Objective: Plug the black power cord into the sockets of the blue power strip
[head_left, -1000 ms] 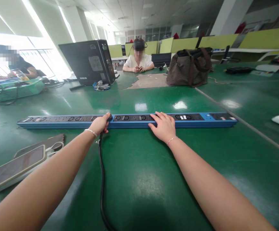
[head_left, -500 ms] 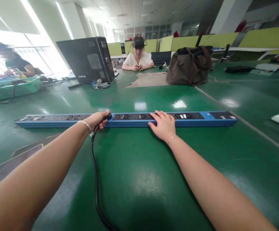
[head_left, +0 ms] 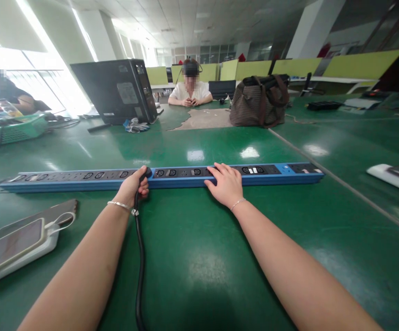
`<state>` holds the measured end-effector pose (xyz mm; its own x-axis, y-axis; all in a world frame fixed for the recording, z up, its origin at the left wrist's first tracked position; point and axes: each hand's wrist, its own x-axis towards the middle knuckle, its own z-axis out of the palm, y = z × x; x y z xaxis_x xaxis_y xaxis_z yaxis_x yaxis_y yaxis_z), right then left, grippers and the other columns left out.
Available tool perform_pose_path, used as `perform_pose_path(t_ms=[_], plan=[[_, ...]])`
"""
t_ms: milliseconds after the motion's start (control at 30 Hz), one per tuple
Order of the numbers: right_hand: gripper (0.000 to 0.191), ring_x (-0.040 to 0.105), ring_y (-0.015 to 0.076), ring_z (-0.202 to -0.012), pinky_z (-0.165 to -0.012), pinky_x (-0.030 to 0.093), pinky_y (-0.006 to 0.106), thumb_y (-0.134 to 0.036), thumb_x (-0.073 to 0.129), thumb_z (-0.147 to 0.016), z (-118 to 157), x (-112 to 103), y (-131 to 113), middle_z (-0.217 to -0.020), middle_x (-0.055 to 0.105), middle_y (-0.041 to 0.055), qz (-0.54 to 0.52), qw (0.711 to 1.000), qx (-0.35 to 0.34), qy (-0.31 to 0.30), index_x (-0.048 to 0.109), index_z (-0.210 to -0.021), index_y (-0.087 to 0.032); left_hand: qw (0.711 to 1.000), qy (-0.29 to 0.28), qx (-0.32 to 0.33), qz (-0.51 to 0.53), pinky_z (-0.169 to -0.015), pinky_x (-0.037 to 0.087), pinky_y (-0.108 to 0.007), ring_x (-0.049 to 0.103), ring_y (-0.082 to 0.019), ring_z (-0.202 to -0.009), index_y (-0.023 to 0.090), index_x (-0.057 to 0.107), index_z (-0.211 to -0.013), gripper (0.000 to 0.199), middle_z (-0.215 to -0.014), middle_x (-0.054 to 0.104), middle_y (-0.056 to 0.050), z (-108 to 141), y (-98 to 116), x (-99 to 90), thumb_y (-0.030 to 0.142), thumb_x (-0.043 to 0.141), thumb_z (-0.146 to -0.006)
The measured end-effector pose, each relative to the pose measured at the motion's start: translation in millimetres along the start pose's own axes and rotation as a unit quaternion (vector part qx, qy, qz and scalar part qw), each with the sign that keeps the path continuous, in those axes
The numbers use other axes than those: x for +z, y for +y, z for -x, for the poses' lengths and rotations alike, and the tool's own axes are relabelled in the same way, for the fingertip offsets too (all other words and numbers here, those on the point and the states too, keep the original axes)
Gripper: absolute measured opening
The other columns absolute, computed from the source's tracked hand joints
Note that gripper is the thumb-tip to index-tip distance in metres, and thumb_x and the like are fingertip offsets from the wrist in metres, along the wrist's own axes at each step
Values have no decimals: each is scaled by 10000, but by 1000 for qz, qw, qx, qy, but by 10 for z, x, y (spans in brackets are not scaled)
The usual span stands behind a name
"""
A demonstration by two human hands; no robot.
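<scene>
A long blue power strip (head_left: 171, 183) with black sockets lies across the green table. My left hand (head_left: 132, 186) is closed around a black plug (head_left: 147, 172) at the strip's middle section. From that plug a thick black cable (head_left: 139, 257) runs down toward me. Whether the plug's pins sit in a socket is hidden by the hand. Right of it, my right hand (head_left: 226, 183) rests on the strip with fingers spread over the top and the thumb at the near side; it grips nothing.
Phones, one a white-edged phone (head_left: 13, 246) with a short white cable, lie at left. Farther back stand a black computer case (head_left: 113, 92), gloves (head_left: 136, 125), a green basket (head_left: 20, 128) and a brown bag (head_left: 254, 103). A person (head_left: 190, 87) sits opposite.
The view has shifted, so the strip and hands appear slightly lower and farther left. My left forearm has swung inward, uncovering the phones. Both hands keep their places on the strip.
</scene>
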<state>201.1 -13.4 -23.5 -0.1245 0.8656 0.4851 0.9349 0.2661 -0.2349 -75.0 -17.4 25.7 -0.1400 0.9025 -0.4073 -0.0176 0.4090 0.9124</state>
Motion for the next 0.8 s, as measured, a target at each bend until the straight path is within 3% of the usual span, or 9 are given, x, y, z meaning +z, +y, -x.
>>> perform_pose_path(t_ms=[67, 167, 267, 433, 567, 800], plan=[[439, 404, 246, -1292, -1049, 262, 443, -439, 545, -849, -1, 1, -2, -1377, 526, 45, -2, 1000, 2, -1, 593, -1252, -273, 995, -36, 17, 88, -349, 220, -167, 242, -49, -319, 187, 236, -462, 562, -326, 201, 41, 54, 33, -56, 514, 336, -908], [439, 402, 244, -1294, -1050, 263, 440, -437, 547, -848, -2, -3, -7, -1379, 524, 43, -1, 1000, 6, -3, 594, -1252, -271, 974, -92, 93, 187, -369, 225, -171, 175, -39, -329, 172, 170, -469, 592, -336, 128, 41, 197, 144, -187, 541, 271, -921], [444, 400, 248, -1295, -1053, 259, 442, -437, 546, -848, -1, -9, -10, -1380, 523, 46, 1, 1000, 4, -5, 593, -1256, -266, 964, -123, 132, 198, -367, 189, -191, 111, -43, -336, 171, 130, -469, 599, -357, 51, 40, 348, 237, -275, 550, 223, -923], [440, 403, 259, -1292, -1046, 262, 452, -444, 531, -857, -1, -3, -3, -1378, 524, 50, 4, 1000, 3, -4, 594, -1255, -267, 967, -138, 107, 188, -362, 190, -198, 74, -43, -334, 176, 113, -472, 596, -362, 26, 49, 424, 217, -253, 549, 256, -914], [438, 404, 253, -1291, -1051, 258, 446, -443, 531, -857, -1, 3, -1, -1376, 526, 47, 2, 1000, 2, -1, 595, -1253, -268, 968, -178, 44, 174, -348, 214, -189, 131, -47, -300, 191, 163, -455, 558, -343, 59, 58, 369, 178, -74, 510, 289, -894], [446, 391, 242, -1300, -1056, 254, 436, -444, 543, -854, -1, -14, -13, -1391, 510, 42, -1, 1000, 5, -10, 582, -1264, -274, 961, -223, -79, 143, -304, 241, -164, 258, -62, -280, 205, 316, -481, 458, -316, 200, 54, 197, 183, 570, 399, 325, -896]])
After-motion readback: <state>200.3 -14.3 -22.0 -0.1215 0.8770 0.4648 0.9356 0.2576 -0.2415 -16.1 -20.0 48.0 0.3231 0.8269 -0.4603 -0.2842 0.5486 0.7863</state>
